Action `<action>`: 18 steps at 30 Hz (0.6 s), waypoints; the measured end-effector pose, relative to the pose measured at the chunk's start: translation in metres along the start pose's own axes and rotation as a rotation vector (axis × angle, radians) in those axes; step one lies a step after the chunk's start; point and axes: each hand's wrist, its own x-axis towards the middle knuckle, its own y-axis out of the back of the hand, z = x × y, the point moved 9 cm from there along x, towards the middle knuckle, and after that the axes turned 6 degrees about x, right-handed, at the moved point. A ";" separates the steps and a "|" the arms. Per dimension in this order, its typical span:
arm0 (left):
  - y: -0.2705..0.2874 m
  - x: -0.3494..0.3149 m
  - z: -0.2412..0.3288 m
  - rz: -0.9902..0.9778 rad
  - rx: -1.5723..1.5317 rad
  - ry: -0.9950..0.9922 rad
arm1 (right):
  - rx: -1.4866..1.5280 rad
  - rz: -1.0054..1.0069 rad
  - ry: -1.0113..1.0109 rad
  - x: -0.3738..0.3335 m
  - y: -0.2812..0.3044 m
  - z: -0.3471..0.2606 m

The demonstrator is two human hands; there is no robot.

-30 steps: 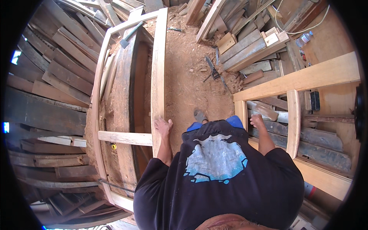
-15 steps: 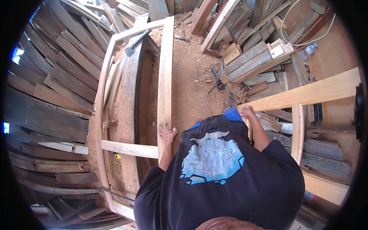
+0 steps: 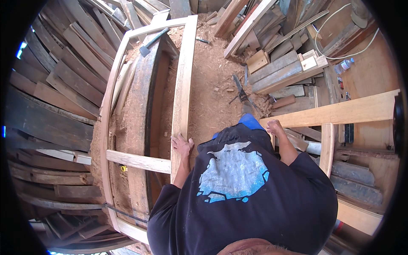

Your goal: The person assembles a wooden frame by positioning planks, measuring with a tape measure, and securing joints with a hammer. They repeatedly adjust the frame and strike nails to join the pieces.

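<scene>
the left hand (image 3: pixel 182 145) lies flat with fingers spread on the right rail of a pale wooden frame (image 3: pixel 183 80), just above where a cross rail (image 3: pixel 138 161) meets it. the frame stands to the person's left, over a dark curved plank (image 3: pixel 142 110) and against a stack of old boards (image 3: pixel 51 97). the right hand (image 3: pixel 274 127) is curled over the near end of a second frame (image 3: pixel 340 112) on the person's right, fingers wrapped around its top rail. between the two frames the ground is covered in sawdust (image 3: pixel 212 85). a hammer (image 3: pixel 152 41) rests near the far end of the left frame, a hand saw (image 3: pixel 240 90) lies on the sawdust ahead, and a plastic bottle (image 3: pixel 344 66) sits on the boards to the right
</scene>
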 end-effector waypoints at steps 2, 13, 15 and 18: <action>0.001 0.000 0.007 0.017 -0.014 0.001 | -0.004 0.010 -0.024 -0.001 0.008 0.007; 0.003 0.024 0.017 -0.041 0.035 0.046 | -0.028 -0.022 0.066 0.015 0.003 0.035; 0.008 0.027 0.015 -0.058 0.048 0.064 | 0.052 0.008 -0.025 0.014 0.003 0.036; 0.015 0.023 0.021 -0.048 0.118 0.098 | 0.158 0.028 -0.045 0.005 0.006 0.025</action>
